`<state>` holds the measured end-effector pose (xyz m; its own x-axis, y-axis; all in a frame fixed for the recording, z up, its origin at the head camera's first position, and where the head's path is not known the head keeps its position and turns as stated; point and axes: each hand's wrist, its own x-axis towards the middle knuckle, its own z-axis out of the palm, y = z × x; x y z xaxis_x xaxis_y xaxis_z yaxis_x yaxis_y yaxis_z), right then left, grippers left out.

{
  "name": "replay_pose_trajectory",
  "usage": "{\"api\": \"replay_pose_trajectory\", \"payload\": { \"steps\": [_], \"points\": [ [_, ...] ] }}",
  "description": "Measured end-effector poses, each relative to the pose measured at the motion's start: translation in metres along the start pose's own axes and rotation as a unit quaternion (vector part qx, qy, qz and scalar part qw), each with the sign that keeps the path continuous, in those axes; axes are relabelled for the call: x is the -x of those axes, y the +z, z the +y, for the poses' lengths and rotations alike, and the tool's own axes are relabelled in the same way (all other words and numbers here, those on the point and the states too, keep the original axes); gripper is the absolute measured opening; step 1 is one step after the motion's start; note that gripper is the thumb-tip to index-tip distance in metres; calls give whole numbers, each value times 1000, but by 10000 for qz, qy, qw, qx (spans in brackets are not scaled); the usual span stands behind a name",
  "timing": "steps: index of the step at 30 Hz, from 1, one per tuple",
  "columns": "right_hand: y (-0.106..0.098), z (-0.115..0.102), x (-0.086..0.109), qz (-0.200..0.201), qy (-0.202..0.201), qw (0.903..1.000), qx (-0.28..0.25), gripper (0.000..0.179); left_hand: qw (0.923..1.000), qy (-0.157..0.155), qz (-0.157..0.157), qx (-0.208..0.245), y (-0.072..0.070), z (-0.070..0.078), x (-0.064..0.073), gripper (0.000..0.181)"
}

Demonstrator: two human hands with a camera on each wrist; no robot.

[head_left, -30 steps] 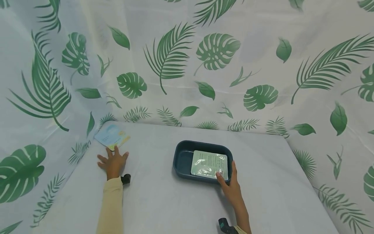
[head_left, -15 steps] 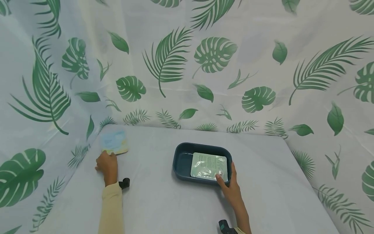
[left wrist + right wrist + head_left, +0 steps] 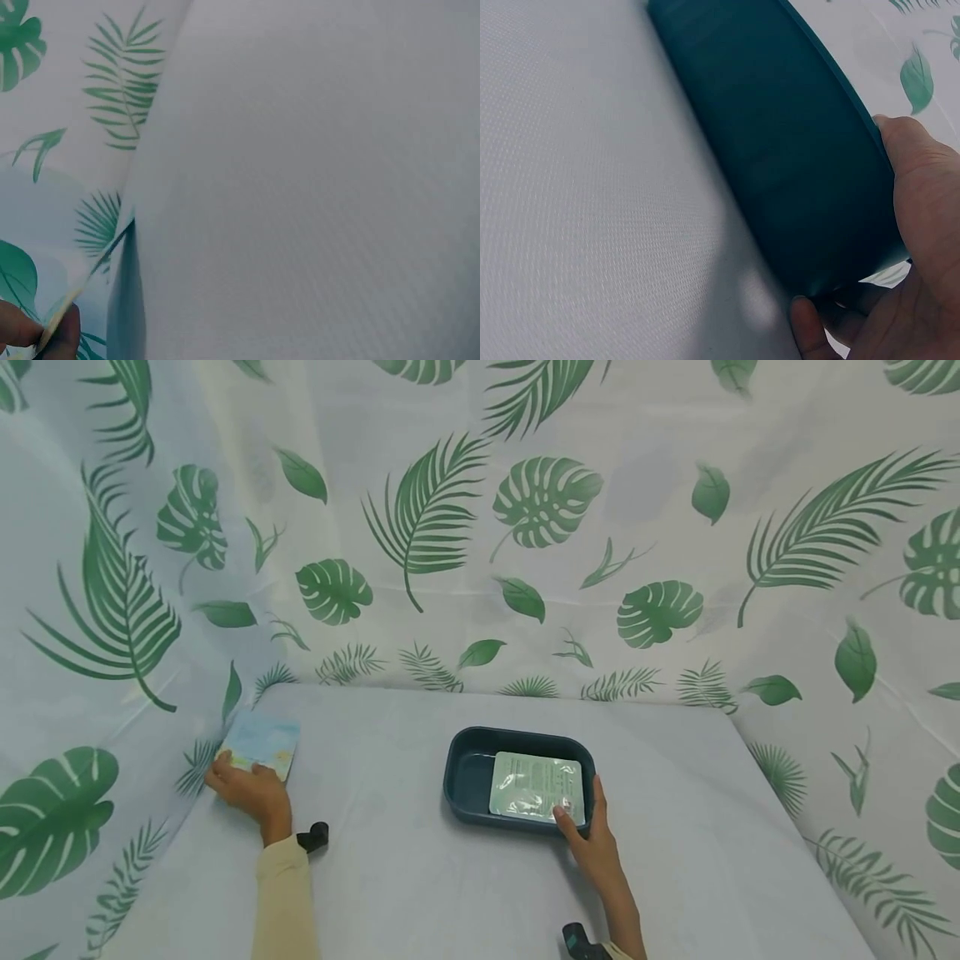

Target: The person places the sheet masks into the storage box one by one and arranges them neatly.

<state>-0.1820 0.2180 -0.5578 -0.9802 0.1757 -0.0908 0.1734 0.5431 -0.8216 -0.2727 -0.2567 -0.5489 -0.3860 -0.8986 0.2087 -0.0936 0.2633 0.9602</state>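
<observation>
At the table's left side, my left hand pinches the near edge of a thin flat packet, light blue with yellow at the bottom. In the left wrist view the packet appears edge-on between thumb and fingertip, raised off the white cloth. My right hand grips the near right corner of a dark blue oblong tray. The thumb lies over the rim and the fingers go round the end, as the right wrist view shows on the tray wall. Inside the tray, on its right, lies a shiny pale green sachet.
A white cloth covers the table. Hanging cloth with green leaf prints stands behind the table and along both sides. A black wrist camera sits on the left wrist and another camera on the right.
My left hand went from spread fingers at the packet's near edge to pinching it. It has drawn the packet nearer and to the left. My right hand and the tray stay put.
</observation>
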Motion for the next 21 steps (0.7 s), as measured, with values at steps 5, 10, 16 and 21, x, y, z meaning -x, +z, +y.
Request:
{"api": "replay_pose_trajectory", "payload": {
  "steps": [5,10,16,21],
  "points": [
    [-2,2,0,-1,-44,10000,-19,93,9995,-214,-211,-62,-4,1,2,36],
    [-2,4,0,23,-54,10000,-17,93,9986,-78,-488,-167,-5,7,5,33],
    [-1,4,0,19,26,10000,-30,93,9972,327,-649,-148,-5,13,6,41],
    [-1,3,-1,29,2,10000,-16,94,9963,250,-801,172,-4,15,8,43]
  ]
}}
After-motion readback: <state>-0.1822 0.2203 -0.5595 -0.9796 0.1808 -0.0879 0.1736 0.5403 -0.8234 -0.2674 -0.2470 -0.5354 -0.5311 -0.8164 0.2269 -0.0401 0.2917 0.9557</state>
